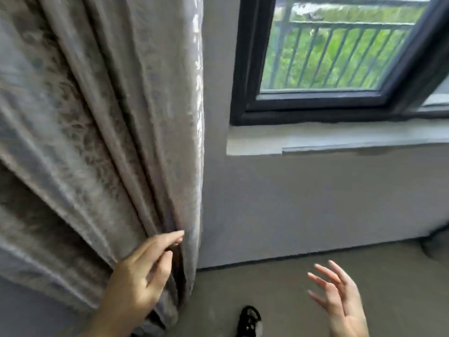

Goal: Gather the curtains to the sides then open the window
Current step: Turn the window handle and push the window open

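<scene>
A grey patterned curtain (102,122) hangs bunched in folds at the left, clear of the window. My left hand (143,278) rests against its lower folds, fingers loosely curled and touching the fabric, with no clear grip. The dark-framed window (245,69) is at the upper right; its sash looks shut against the frame, with a metal railing and greenery outside. My right hand (337,300) hovers low at the right, palm up, fingers spread, holding nothing.
A pale window sill (340,139) runs under the frame, above a grey wall (315,203). The floor (279,288) is grey carpet. A black sandal (249,321) shows at the bottom centre. A dark rounded object sits at the far right edge.
</scene>
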{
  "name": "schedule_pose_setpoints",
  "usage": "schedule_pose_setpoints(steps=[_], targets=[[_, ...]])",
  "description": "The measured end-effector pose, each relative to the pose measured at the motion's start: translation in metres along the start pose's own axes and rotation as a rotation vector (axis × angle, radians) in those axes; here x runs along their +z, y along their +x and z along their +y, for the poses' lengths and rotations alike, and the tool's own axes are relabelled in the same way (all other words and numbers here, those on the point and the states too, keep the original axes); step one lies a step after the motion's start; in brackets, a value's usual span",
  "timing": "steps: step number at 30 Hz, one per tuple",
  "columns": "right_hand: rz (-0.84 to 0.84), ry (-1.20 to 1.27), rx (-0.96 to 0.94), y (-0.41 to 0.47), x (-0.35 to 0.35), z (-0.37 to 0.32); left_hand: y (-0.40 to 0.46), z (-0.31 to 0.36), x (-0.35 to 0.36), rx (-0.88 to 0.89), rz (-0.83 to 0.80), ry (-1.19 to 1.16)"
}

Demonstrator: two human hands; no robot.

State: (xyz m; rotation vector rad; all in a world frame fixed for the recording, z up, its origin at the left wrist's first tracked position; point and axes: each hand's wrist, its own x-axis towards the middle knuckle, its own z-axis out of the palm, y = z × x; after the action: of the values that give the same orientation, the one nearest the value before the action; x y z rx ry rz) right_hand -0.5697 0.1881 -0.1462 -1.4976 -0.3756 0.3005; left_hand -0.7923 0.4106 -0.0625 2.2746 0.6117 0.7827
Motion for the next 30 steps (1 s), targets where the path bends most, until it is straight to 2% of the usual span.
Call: schedule_pose_setpoints(steps=[6,11,16,24,30], targets=[[0.206,0.066,0.199,-0.055,-0.074,0.016,-0.047,0.014,0.068,-0.215,-0.007,-0.284],[0.326,0.101,0.274,-0.063,-0.133,0.014,-0.067,0.033,0.097,-0.289,-0.050,-0.294],[0.292,0.054,0.213,-0.049,-0.186,0.013,-0.074,0.066,0.156,-0.364,-0.029,-0.398],[0.168,0.054,0.182,0.023,-0.308,0.002,-0.052,0.153,0.270,-0.349,0.074,-0.399],[0.102,0.041,0.179,0.073,-0.358,-0.008,-0.035,0.184,0.311,-0.412,0.179,-0.453]])
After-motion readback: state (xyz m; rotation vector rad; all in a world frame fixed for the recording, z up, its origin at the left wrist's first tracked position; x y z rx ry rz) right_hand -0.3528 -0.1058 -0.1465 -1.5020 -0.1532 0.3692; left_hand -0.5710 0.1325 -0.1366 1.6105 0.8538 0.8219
